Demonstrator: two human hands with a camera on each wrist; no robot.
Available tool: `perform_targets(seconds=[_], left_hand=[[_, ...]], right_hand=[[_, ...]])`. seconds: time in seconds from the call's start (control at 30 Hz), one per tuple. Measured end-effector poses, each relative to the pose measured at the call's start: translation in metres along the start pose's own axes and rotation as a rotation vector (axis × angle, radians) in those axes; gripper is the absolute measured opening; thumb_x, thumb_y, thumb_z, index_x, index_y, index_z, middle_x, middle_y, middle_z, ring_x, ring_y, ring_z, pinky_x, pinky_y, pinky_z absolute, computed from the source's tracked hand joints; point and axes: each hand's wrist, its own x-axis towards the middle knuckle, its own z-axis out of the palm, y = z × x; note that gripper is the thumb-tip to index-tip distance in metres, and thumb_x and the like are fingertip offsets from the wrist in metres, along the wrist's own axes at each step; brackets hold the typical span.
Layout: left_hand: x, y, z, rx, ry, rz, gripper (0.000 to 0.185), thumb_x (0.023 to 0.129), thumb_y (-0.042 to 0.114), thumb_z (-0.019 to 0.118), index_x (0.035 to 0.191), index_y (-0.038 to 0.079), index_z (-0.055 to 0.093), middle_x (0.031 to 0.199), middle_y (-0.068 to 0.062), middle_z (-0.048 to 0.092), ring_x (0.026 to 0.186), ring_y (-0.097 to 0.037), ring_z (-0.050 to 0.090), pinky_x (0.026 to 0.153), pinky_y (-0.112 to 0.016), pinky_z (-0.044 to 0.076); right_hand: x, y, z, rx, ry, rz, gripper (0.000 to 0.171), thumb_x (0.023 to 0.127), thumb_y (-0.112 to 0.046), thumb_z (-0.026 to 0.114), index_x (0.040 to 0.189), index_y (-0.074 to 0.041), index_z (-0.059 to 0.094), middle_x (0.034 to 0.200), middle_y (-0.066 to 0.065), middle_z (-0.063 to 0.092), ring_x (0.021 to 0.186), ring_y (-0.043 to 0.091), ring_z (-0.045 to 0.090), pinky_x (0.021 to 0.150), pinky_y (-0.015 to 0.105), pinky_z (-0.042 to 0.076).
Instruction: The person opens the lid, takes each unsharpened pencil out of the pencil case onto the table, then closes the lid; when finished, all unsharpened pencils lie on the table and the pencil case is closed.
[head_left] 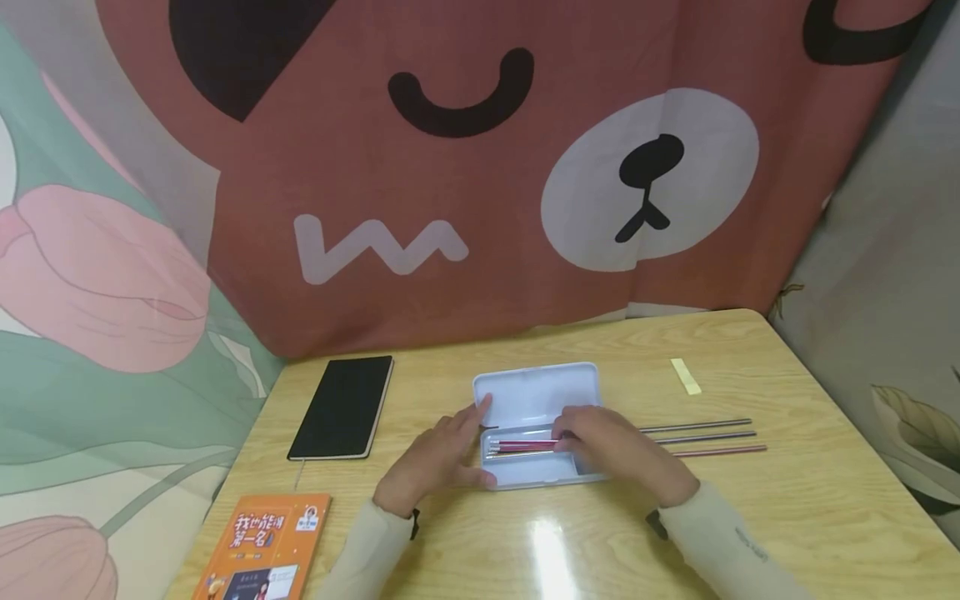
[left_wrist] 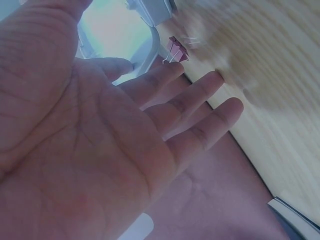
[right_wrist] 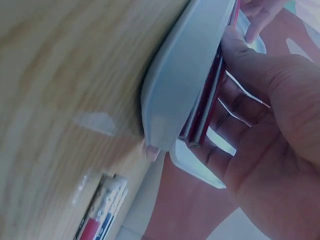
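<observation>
A pale blue pencil case (head_left: 534, 477) lies open on the table, its lid (head_left: 536, 392) tipped back. Inside, several pencils (head_left: 517, 447) lie lengthwise, their silver ferrules toward the left. My right hand (head_left: 611, 446) reaches over the case's right part and pinches pencils, thumb on the near side; in the right wrist view the dark red pencils (right_wrist: 204, 107) sit between thumb and fingers along the case wall. At the left end, my left hand (head_left: 438, 462) touches the case with thumb by the front corner and a finger at the lid; its other fingers stretch out straight.
Three pencils (head_left: 712, 437) lie right of the case. Farther back is a pale yellow strip (head_left: 686, 377). A pink binder clip (left_wrist: 177, 50) stands near the case. On the left lie a black notebook (head_left: 341, 408) and an orange book (head_left: 262, 542). A printed curtain (head_left: 420, 183) hangs behind the table.
</observation>
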Motion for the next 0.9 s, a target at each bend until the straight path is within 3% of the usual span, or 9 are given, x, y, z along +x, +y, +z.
perform_targets(seconds=[0.3, 0.53, 0.73, 0.9], left_hand=[[0.000, 0.001, 0.000, 0.008, -0.003, -0.007, 0.125, 0.086, 0.048, 0.093, 0.178, 0.010, 0.017, 0.177, -0.018, 0.039, 0.149, -0.045, 0.052, 0.119, -0.060, 0.048], [0.001, 0.001, 0.000, 0.014, -0.005, 0.002, 0.126, 0.086, 0.049, 0.093, 0.178, 0.009, 0.016, 0.176, -0.019, 0.039, 0.149, -0.046, 0.052, 0.118, -0.061, 0.049], [0.002, 0.002, 0.000, 0.007, -0.013, -0.021, 0.125, 0.087, 0.049, 0.092, 0.179, 0.014, 0.015, 0.178, -0.016, 0.037, 0.152, -0.045, 0.050, 0.121, -0.059, 0.047], [0.000, 0.003, -0.001, -0.009, -0.018, -0.032, 0.124, 0.087, 0.048, 0.093, 0.179, 0.013, 0.017, 0.178, -0.017, 0.037, 0.151, -0.047, 0.049, 0.120, -0.062, 0.047]], right_hand=[[-0.002, 0.007, -0.024, -0.002, 0.054, -0.024, 0.007, 0.100, -0.008, 0.080, 0.103, -0.014, 0.082, 0.095, -0.009, 0.073, 0.091, 0.006, 0.067, 0.087, 0.036, 0.062], [-0.013, 0.018, -0.048, 0.091, 0.114, -0.009, 0.020, 0.097, 0.001, 0.082, 0.111, -0.012, 0.085, 0.104, -0.001, 0.081, 0.098, 0.013, 0.075, 0.088, 0.036, 0.064], [-0.031, 0.032, -0.062, 0.110, 0.192, -0.016, 0.024, 0.093, 0.004, 0.084, 0.112, -0.012, 0.086, 0.098, -0.002, 0.081, 0.090, 0.012, 0.076, 0.081, 0.030, 0.064], [-0.055, 0.042, -0.068, 0.079, 0.217, 0.046, 0.027, 0.092, 0.004, 0.085, 0.108, -0.016, 0.086, 0.101, -0.008, 0.078, 0.094, 0.010, 0.074, 0.084, 0.031, 0.065]])
